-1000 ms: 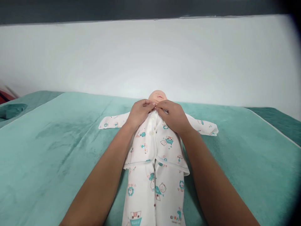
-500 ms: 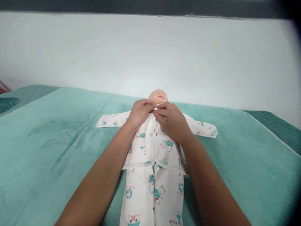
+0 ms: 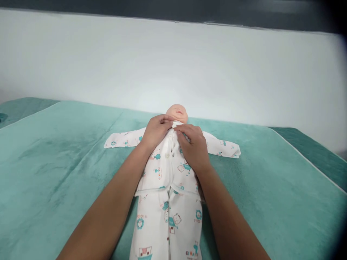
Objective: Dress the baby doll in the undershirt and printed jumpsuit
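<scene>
A baby doll (image 3: 177, 112) lies on its back on a teal blanket (image 3: 54, 169), arms spread, dressed in a white printed shirt (image 3: 168, 168) and matching trousers (image 3: 168, 227). My left hand (image 3: 155, 130) pinches the shirt's left front edge just below the doll's chin. My right hand (image 3: 191, 146) rests on the doll's chest with its fingers closed on the shirt's right front edge at the collar. Both hands meet at the top of the shirt's opening.
A white wall (image 3: 173, 68) rises right behind the doll's head. The blanket's pale border (image 3: 303, 153) runs along the right side, with darker green bedding (image 3: 320, 155) beyond it. The doll's sleeves (image 3: 119, 139) lie flat to both sides.
The view has shifted slightly, so the doll sits a little lower and to the left. My hands stay at the collar, the right one a bit lower on the chest.
</scene>
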Demonstrator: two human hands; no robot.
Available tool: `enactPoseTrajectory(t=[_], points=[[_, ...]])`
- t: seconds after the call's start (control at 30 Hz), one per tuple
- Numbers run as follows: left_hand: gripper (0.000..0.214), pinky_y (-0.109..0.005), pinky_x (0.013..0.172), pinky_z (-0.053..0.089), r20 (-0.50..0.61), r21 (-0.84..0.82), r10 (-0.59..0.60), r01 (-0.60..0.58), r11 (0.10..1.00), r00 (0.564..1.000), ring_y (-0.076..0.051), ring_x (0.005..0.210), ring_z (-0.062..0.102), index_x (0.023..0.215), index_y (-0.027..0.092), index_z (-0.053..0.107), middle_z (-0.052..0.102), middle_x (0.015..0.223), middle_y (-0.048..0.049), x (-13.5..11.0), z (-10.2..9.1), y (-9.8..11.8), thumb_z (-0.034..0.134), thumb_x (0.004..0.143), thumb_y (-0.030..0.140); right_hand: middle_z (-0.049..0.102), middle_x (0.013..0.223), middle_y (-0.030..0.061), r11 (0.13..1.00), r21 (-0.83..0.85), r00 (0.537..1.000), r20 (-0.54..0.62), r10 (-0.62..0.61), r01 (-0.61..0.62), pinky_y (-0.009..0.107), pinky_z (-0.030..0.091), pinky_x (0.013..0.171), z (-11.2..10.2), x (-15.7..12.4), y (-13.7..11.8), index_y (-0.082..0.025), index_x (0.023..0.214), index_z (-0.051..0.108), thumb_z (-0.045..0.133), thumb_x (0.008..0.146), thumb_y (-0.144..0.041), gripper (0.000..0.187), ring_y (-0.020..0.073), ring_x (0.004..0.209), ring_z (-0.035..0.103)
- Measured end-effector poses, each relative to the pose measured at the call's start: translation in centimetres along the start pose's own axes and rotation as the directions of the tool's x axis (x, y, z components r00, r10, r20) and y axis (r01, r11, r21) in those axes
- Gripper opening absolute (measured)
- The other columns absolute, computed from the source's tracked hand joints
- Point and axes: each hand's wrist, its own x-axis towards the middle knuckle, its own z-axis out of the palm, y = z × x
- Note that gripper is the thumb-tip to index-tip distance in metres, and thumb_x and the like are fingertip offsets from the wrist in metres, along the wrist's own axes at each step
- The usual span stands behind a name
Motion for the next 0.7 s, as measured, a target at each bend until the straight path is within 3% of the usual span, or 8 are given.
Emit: enactPoseTrajectory(t=[0.33, 0.5, 0.7], points=[[0.015, -0.028, 0.081, 0.049, -0.032, 0.162, 0.068, -0.062, 0.985, 0.997, -0.016, 0.084, 0.064, 0.090, 0.018, 0.071, 0.071, 0.091, -0.0034, -0.26, -0.04, 0.25, 0.064, 0.078, 0.025, 0.071, 0.104, 0.0003, 0.998, -0.042, 0.996, 0.073, -0.050, 0.053, 0.040, 0.041, 0.099, -0.16, 0.30, -0.02, -0.026, 0.098, 0.070, 0.045, 0.095, -0.019, 0.026, 0.0222, 0.106, 0.055], [0.016, -0.029, 0.083, 0.049, -0.030, 0.221, 0.054, -0.046, 0.974, 0.998, -0.017, 0.088, 0.065, 0.089, 0.019, 0.073, 0.073, 0.094, -0.0036, -0.32, -0.15, 0.21, 0.061, 0.080, 0.025, 0.061, 0.119, 0.0054, 0.993, -0.076, 0.992, 0.079, 0.094, -0.088, 0.043, 0.041, 0.100, 0.03, 0.50, 0.33, -0.026, 0.119, 0.063, 0.053, 0.092, -0.028, 0.030, 0.0255, 0.113, 0.048], [0.015, -0.031, 0.084, 0.049, -0.060, 0.304, 0.048, -0.028, 0.952, 0.997, -0.018, 0.090, 0.065, 0.087, 0.021, 0.073, 0.073, 0.098, -0.0031, -0.54, -0.07, 0.50, 0.060, 0.079, 0.026, 0.057, 0.115, 0.0066, 0.986, -0.117, 0.987, 0.095, 0.129, -0.118, 0.045, 0.040, 0.099, 0.21, 0.70, 0.61, -0.026, 0.111, 0.065, 0.053, 0.091, -0.033, 0.024, 0.0265, 0.110, 0.045]])
